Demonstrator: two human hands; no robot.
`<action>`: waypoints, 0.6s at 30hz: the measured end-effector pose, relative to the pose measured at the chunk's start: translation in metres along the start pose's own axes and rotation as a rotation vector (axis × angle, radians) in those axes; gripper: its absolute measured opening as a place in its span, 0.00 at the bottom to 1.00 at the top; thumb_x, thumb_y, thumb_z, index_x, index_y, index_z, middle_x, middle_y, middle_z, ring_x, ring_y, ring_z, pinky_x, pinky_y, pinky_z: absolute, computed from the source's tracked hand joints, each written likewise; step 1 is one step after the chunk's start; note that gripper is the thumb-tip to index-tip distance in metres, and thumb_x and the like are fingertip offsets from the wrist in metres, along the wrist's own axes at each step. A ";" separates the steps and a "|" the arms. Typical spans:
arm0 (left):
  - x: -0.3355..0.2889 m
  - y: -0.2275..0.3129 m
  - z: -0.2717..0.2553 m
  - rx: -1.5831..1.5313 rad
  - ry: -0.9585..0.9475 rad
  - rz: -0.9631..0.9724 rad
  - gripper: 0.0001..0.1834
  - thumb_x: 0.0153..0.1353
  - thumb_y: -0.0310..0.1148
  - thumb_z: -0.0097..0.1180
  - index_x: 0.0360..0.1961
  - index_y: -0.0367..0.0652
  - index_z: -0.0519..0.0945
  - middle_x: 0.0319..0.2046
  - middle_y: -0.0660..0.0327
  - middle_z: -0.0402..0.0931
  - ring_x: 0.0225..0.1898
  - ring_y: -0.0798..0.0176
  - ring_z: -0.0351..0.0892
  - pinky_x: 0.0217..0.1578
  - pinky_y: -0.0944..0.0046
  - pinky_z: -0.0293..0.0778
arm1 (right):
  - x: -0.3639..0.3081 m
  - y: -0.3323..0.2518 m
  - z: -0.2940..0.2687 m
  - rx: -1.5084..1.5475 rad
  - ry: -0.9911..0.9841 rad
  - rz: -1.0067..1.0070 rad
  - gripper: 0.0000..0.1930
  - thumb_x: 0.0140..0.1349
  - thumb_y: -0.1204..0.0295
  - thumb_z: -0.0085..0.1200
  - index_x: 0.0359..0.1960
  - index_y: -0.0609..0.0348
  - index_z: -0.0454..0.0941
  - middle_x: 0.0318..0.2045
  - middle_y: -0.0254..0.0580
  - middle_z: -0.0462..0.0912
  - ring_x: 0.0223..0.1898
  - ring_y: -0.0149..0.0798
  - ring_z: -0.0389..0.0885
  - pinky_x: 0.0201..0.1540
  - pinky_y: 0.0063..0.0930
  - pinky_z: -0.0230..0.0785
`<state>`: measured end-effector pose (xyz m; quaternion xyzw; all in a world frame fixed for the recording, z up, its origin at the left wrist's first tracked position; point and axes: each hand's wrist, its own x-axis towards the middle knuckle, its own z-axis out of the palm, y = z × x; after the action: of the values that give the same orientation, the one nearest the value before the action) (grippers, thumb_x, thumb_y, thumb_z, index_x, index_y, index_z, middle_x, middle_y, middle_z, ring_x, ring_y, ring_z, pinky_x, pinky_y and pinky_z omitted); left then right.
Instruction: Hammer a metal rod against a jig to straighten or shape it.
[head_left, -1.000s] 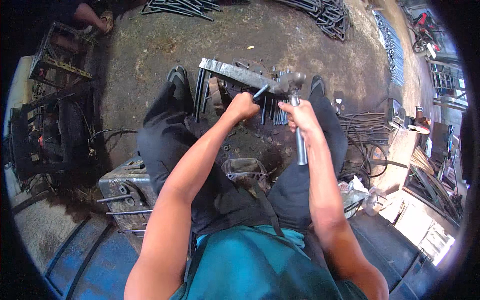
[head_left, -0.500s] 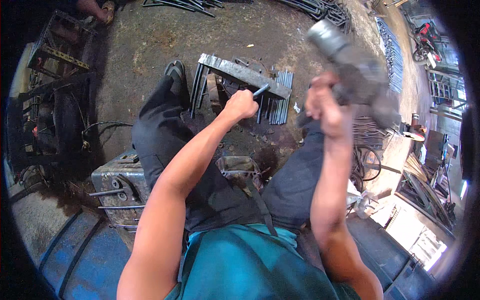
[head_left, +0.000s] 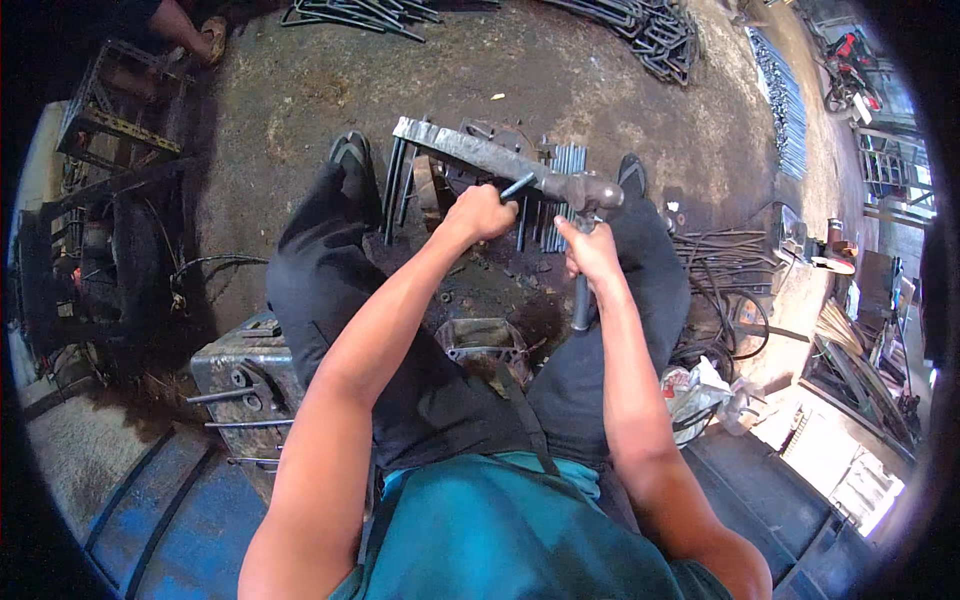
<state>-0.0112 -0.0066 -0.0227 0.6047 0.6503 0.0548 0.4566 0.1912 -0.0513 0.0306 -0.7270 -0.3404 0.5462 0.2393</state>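
My left hand point(head_left: 480, 216) is closed around a short steel rod point(head_left: 518, 187), whose far end rests at the edge of a long, thick metal bar point(head_left: 465, 149). In my right hand point(head_left: 590, 252) is a hammer point(head_left: 592, 192), gripped by its handle below the head. The hammer head lies at the right end of the bar, near the rod's tip; whether the two touch I cannot tell. Beneath and behind the bar's right end several straight steel rods point(head_left: 553, 228) lie side by side. Darker rods point(head_left: 393, 190) stick out under its left end.
A scarred metal block machine point(head_left: 245, 375) with levers stands at my left. Bent rods point(head_left: 360, 18) and dark bent frames point(head_left: 655, 35) lie on the floor ahead. Bundled rods point(head_left: 728, 258) and a cable lie at right. Another person's foot point(head_left: 213, 38) shows far left.
The hammer has swung down and leftward from its raised, blurred position at the right onto the bar's right end. My left hand keeps its hold on the rod, almost unmoved.
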 end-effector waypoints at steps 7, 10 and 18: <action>0.000 -0.003 0.000 -0.001 -0.075 0.101 0.30 0.63 0.51 0.48 0.40 0.26 0.78 0.39 0.30 0.77 0.47 0.33 0.77 0.49 0.44 0.72 | -0.032 -0.065 0.004 -0.016 -0.033 -0.024 0.19 0.61 0.65 0.63 0.19 0.50 0.65 0.11 0.25 0.64 0.10 0.23 0.60 0.12 0.22 0.51; -0.002 0.001 0.000 0.003 -0.103 0.089 0.28 0.65 0.50 0.48 0.37 0.27 0.80 0.37 0.31 0.77 0.45 0.32 0.77 0.49 0.44 0.72 | -0.060 -0.112 -0.001 0.035 -0.012 -0.259 0.14 0.60 0.64 0.64 0.24 0.52 0.70 0.12 0.25 0.66 0.10 0.21 0.60 0.13 0.19 0.52; -0.009 0.019 -0.005 0.035 0.035 0.058 0.23 0.64 0.45 0.53 0.36 0.29 0.82 0.36 0.34 0.78 0.44 0.34 0.79 0.47 0.43 0.74 | -0.096 -0.180 -0.025 0.237 -0.117 -0.820 0.10 0.62 0.70 0.60 0.35 0.60 0.72 0.18 0.32 0.69 0.13 0.26 0.61 0.17 0.21 0.54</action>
<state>-0.0022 -0.0067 -0.0034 0.6302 0.6412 0.0671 0.4327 0.1566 -0.0058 0.2283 -0.4670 -0.5490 0.4816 0.4985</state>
